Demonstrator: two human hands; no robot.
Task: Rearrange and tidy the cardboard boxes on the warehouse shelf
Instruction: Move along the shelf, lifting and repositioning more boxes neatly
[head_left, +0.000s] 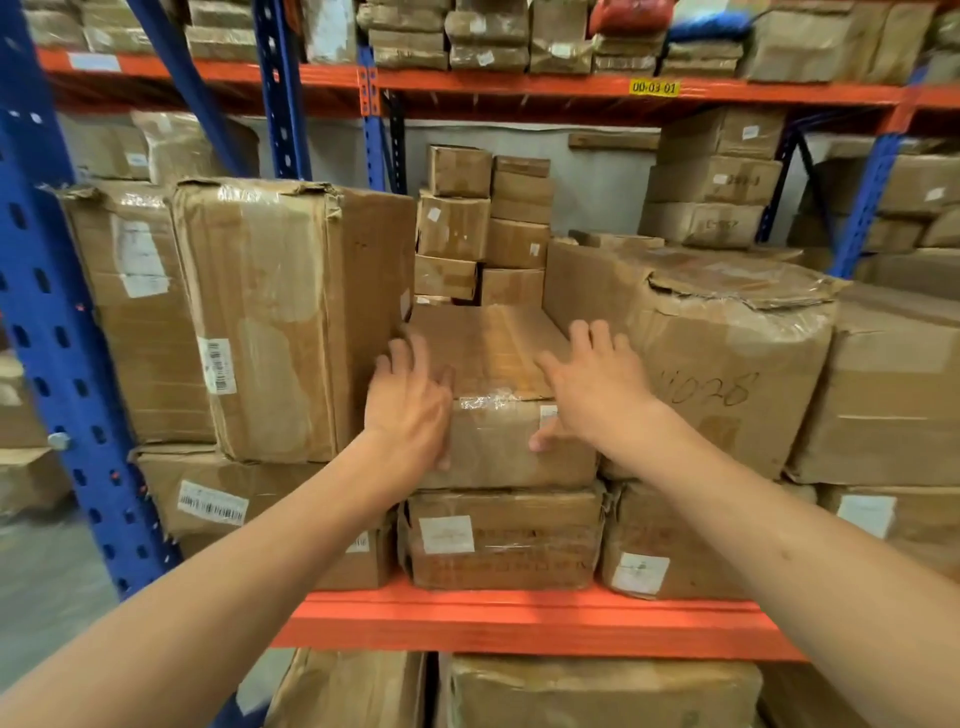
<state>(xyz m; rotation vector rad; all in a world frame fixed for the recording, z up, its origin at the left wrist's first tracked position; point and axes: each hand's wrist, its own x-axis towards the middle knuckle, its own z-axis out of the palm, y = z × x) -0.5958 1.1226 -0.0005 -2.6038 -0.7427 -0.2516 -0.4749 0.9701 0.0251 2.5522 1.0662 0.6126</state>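
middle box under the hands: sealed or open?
Sealed. The middle box has its top flaps flat and closed, with clear tape over the front edge. Both hands rest open on it.

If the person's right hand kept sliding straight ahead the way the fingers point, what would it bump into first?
Probably the stack of small cardboard boxes at the back. The right hand points along the top of the middle box, which looks clear until there; the depth is hard to judge.

Middle box (498, 364) atop lower box (504, 540), between taller boxes (291, 312).
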